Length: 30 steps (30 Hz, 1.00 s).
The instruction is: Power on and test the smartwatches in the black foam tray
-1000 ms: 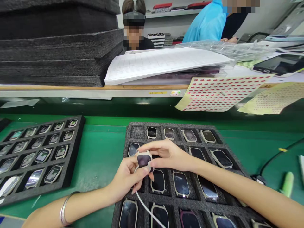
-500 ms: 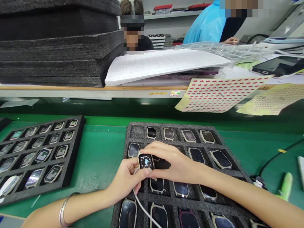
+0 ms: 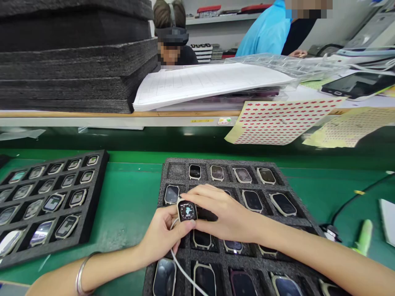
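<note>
A small smartwatch body (image 3: pixel 187 211) with a lit screen is pinched between both my hands over a black foam tray (image 3: pixel 177 167). My left hand (image 3: pixel 162 236) grips it from below and left, thumb at its lower edge. A white cable (image 3: pixel 185 273) trails from under that hand toward me. My right hand (image 3: pixel 220 211) closes over the watch's right side, fingers curled. The tray holds several dark-screened watch bodies in pockets, such as one (image 3: pixel 194 171) in the far row.
A second foam tray (image 3: pixel 97 181) of watch bodies lies to the left on the green belt (image 3: pixel 132 197). Above are stacked foam sheets (image 3: pixel 77 61), a paper sheet (image 3: pixel 210 82) and red sticker sheets (image 3: pixel 277 123). A green marker (image 3: pixel 364 236) and black cable (image 3: pixel 348 201) lie right. Two people sit beyond the shelf.
The watch's screen went from dark to lit a second ago. My hands have shifted slightly lower over the tray; the grip is unchanged.
</note>
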Available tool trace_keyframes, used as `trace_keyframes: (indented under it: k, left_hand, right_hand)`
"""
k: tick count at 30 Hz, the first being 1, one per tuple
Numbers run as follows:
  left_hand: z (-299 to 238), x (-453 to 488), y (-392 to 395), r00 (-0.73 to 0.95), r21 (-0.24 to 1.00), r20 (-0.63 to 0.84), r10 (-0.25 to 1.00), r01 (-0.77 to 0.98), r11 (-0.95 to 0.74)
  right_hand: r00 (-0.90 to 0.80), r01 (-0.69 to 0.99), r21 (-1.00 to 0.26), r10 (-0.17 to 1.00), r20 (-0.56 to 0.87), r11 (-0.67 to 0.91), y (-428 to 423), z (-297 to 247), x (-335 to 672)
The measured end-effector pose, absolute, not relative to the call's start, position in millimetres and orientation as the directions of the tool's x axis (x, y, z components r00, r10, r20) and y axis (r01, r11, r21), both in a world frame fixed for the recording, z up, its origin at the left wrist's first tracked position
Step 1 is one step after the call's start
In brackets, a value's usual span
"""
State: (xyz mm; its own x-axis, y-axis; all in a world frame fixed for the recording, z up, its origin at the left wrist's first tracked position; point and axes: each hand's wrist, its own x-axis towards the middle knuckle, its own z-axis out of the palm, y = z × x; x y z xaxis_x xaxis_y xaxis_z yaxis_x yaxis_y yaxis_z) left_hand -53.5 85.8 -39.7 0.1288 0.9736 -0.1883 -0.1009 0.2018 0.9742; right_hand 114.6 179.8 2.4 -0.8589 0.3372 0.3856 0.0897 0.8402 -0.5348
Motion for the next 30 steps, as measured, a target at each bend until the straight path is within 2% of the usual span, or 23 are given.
trace_keyframes:
  k: [11,17,20,25,30]
  left_hand:
    - [-42,-55,87,0.137,0.973,-0.191,0.972,-0.104,0.206]
    - [-39,-54,87,0.170,0.977,-0.179,0.969,-0.088,0.196]
    - [-36,-52,90,0.192,0.976,-0.176,0.965,-0.090,0.196]
    - [-34,-49,92,0.123,0.964,-0.205,0.971,-0.147,0.222]
    - [-36,-50,91,0.104,0.961,-0.208,0.973,-0.165,0.223]
  right_hand:
    - [-0.847,0.109,-0.451,0.320,0.424,0.886,176,-1,114]
    - [-0.856,0.119,-0.497,0.342,0.387,0.860,187,1,115]
    - [-0.853,0.099,-0.556,0.359,0.380,0.825,192,4,118]
    - [-0.791,0.030,-0.679,0.433,0.433,0.733,190,9,119]
    - [-0.824,0.048,-0.639,0.392,0.409,0.768,188,5,116]
